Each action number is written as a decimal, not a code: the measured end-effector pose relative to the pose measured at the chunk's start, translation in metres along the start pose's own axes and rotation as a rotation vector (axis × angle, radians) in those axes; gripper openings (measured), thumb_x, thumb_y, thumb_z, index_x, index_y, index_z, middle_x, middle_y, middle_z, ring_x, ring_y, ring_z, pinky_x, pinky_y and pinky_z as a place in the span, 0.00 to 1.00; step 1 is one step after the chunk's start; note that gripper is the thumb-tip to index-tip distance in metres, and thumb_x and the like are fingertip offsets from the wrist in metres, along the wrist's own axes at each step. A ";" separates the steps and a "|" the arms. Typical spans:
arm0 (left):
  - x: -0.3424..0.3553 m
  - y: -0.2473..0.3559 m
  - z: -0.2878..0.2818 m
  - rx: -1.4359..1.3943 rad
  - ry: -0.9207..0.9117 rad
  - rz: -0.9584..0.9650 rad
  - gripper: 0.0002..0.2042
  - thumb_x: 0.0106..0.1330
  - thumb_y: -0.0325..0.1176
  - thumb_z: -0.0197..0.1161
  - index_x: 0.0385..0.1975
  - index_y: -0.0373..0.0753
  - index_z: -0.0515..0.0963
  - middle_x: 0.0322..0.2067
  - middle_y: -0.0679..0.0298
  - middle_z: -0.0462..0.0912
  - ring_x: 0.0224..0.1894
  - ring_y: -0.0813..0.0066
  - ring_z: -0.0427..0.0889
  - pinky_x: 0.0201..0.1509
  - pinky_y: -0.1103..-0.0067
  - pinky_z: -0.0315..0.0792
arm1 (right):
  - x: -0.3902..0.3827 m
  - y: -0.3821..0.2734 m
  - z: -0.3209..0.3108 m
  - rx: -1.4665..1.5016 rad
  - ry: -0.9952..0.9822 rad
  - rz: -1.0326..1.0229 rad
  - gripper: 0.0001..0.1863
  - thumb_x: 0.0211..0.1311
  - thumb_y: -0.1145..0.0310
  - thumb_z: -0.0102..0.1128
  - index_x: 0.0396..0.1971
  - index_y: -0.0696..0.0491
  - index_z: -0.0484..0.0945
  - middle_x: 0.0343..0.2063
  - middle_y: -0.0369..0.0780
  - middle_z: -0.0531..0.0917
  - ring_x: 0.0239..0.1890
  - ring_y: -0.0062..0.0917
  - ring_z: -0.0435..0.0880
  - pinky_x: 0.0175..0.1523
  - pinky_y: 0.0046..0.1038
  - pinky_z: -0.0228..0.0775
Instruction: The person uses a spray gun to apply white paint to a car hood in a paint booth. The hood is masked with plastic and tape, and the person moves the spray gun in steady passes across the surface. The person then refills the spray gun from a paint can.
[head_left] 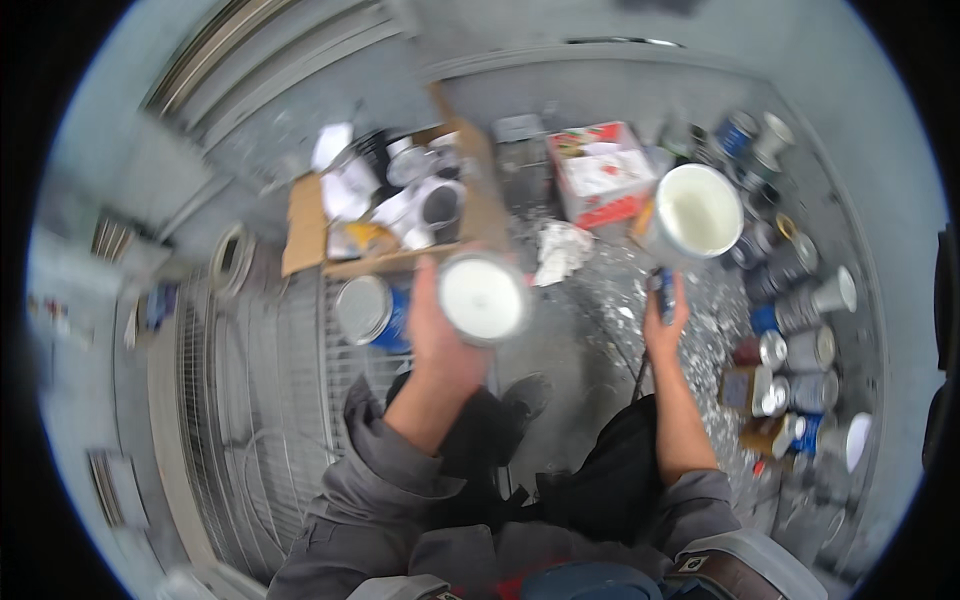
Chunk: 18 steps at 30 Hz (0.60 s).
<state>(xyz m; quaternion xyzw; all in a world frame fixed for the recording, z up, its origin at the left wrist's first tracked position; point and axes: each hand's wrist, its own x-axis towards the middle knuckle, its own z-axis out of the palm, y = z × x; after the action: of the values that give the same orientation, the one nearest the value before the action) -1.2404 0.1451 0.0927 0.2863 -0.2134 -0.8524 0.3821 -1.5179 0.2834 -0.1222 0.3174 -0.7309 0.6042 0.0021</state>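
Note:
My left hand (pixel 445 335) is wrapped round a round cup (pixel 483 298) filled nearly to the rim with smooth white liquid, seen from above. My right hand (pixel 667 318) grips the dark, bluish handle of what looks like a spray gun (pixel 664 287). A large white open cup (pixel 700 212) sits just above that hand, its inside whitish; blur hides how it joins the handle. From below the right hand a thin dark hose (pixel 641 378) hangs down. The two cups are held apart. Behind my left hand stands a lidded blue can (pixel 365 312).
An open cardboard box (pixel 478 190) holds crumpled paper and used cups. Beyond my right hand is a red and white box (pixel 608 180); crumpled white paper (pixel 563 250) lies nearby. Several cans and bottles (pixel 790 270) line the right wall. Metal grating (pixel 270 370) covers the left floor.

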 end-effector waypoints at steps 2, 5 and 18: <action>-0.016 0.007 0.006 -0.030 0.018 -0.062 0.32 0.85 0.61 0.34 0.68 0.41 0.70 0.60 0.47 0.81 0.62 0.35 0.81 0.65 0.49 0.77 | 0.034 0.000 0.032 -0.012 0.016 -0.104 0.26 0.67 0.76 0.70 0.64 0.63 0.78 0.45 0.49 0.90 0.48 0.31 0.89 0.56 0.35 0.79; -0.040 0.017 0.001 -0.097 0.037 -0.053 0.31 0.87 0.59 0.33 0.66 0.37 0.70 0.56 0.50 0.83 0.57 0.45 0.87 0.59 0.58 0.83 | 0.088 -0.005 0.073 -0.051 -0.042 -0.207 0.25 0.68 0.74 0.71 0.63 0.62 0.79 0.44 0.49 0.90 0.46 0.30 0.89 0.54 0.33 0.79; -0.092 0.056 -0.036 -0.181 0.253 0.185 0.32 0.86 0.60 0.35 0.68 0.36 0.68 0.59 0.46 0.80 0.59 0.42 0.84 0.65 0.54 0.79 | 0.136 -0.079 0.167 0.049 -0.642 -0.125 0.36 0.69 0.68 0.67 0.77 0.49 0.69 0.63 0.46 0.83 0.64 0.33 0.82 0.70 0.32 0.70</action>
<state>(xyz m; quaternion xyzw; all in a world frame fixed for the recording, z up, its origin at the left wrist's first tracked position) -1.1373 0.1765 0.1278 0.3347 -0.1114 -0.7866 0.5067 -1.5258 0.0679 -0.0446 0.5357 -0.6586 0.4896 -0.1989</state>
